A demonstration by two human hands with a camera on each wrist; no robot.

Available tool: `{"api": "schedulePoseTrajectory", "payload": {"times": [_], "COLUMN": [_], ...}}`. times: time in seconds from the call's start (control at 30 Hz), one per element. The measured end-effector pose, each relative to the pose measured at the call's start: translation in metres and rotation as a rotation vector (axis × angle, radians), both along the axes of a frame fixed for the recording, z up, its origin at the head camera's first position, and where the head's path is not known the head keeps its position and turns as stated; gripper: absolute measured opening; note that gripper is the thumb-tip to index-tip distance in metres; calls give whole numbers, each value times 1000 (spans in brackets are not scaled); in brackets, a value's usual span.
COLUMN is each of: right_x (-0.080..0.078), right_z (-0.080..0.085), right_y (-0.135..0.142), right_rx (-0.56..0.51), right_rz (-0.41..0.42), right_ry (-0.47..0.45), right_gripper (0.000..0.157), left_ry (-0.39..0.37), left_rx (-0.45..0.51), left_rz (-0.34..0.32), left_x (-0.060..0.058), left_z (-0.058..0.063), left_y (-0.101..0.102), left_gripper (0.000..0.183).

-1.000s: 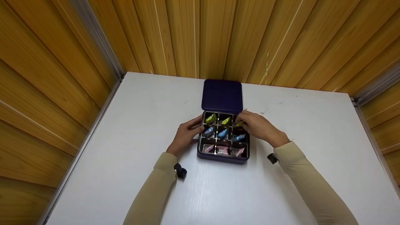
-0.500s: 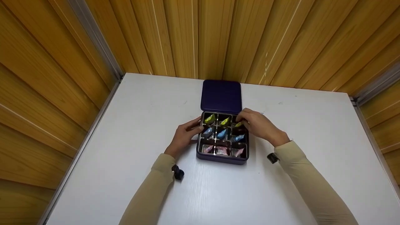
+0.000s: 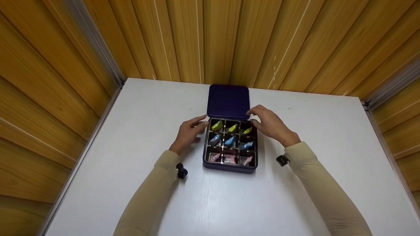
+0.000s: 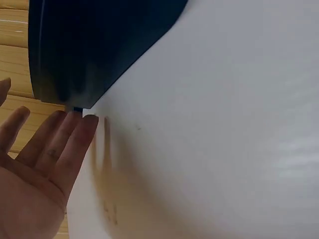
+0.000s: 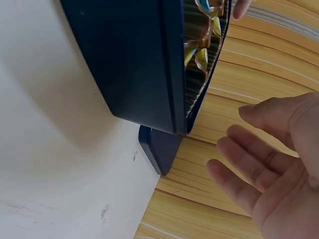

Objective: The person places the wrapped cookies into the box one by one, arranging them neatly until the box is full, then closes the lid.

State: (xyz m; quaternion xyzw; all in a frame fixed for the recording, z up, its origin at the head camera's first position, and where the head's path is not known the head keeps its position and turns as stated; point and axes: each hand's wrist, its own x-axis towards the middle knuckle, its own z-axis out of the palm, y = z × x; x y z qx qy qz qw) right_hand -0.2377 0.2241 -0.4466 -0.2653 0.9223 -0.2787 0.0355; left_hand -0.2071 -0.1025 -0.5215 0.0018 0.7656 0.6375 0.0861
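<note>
A dark blue tin box point(image 3: 228, 168) sits on the table, its inside split into several compartments. Each holds one wrapped candy: yellow-green candies point(image 3: 232, 127) in the back row, blue candies point(image 3: 230, 141) in the middle, pink candies point(image 3: 229, 159) in front. Behind the box lies its dark blue lid point(image 3: 228, 101). My left hand point(image 3: 187, 132) is at the box's left side, fingers extended; the left wrist view shows its fingertips right by the box corner. My right hand point(image 3: 271, 125) hovers by the back right corner, and in the right wrist view its relaxed fingers point(image 5: 232, 186) hold nothing.
The white table point(image 3: 210, 203) carries the box and lid. A wood-panelled wall point(image 3: 220, 39) rises directly behind the lid, with more panelling at left and right. Metal posts point(image 3: 95, 42) stand at the corners.
My right hand has let go of the yellow-green candy in the back right compartment and lifted back toward the lid. My left hand has loosened from the box's left edge.
</note>
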Motion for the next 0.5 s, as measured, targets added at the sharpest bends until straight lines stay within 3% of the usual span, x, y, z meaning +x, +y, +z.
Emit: {"api": "schedulePoseTrajectory", "payload": {"times": [0.13,0.3,0.5], "right_x": [-9,-23,-41], "right_z": [0,0,1], "right_y": [0,-3,-9], "right_rx": [-35,-77,-150], "right_rz": [-46,-104,-172], "right_ry": [-8,-13,-151], "right_gripper": [34,50,67], "left_ry": [31,49,22], "left_rx": [-33,-53,-97], "left_rz": [15,-22,-57], "left_x": [-15,-35,-59], "left_z": [9,22,34], "left_y": [-2,-5,-3], "left_gripper": [53,64,75]}}
